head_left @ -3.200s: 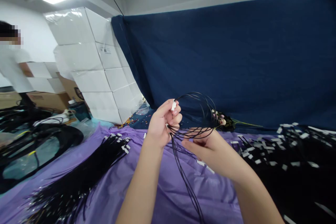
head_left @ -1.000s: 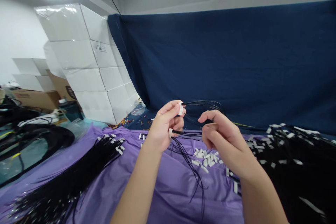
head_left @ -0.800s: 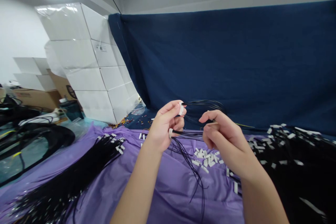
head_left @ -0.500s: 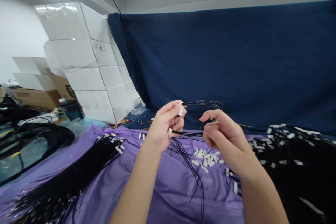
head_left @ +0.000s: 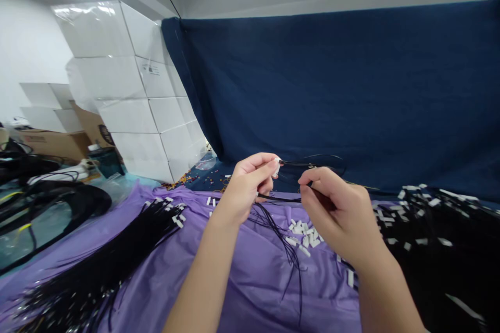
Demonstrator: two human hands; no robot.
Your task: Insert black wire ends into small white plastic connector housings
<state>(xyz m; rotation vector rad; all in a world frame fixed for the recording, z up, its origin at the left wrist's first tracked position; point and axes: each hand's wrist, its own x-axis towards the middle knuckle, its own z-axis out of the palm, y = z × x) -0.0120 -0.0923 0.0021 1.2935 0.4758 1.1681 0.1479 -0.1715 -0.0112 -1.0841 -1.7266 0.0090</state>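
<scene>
My left hand (head_left: 248, 187) is closed, with a small white connector (head_left: 277, 166) pinched between thumb and forefinger. Thin black wires (head_left: 295, 163) run from that connector to the right and curve behind my right hand. A second black bundle (head_left: 279, 198) comes out of my left palm, and loose wires (head_left: 287, 244) hang below it. Close to its right, my right hand (head_left: 338, 208) has thumb and forefinger pressed together. What sits in that pinch is hidden. Under the hands, white connectors (head_left: 307, 234) lie in a loose pile on the purple cloth (head_left: 258, 281).
At the left lies a thick bundle of black wires (head_left: 113, 255) with white connectors on its ends. Another dark heap of connector-ended wires (head_left: 433, 260) fills the right side. Stacked white boxes (head_left: 128, 78) stand back left; a blue curtain (head_left: 332, 83) hangs behind.
The white connector in my left hand has shifted slightly right and down. My right hand has turned a little, and its thumb and forefinger now press together farther forward.
</scene>
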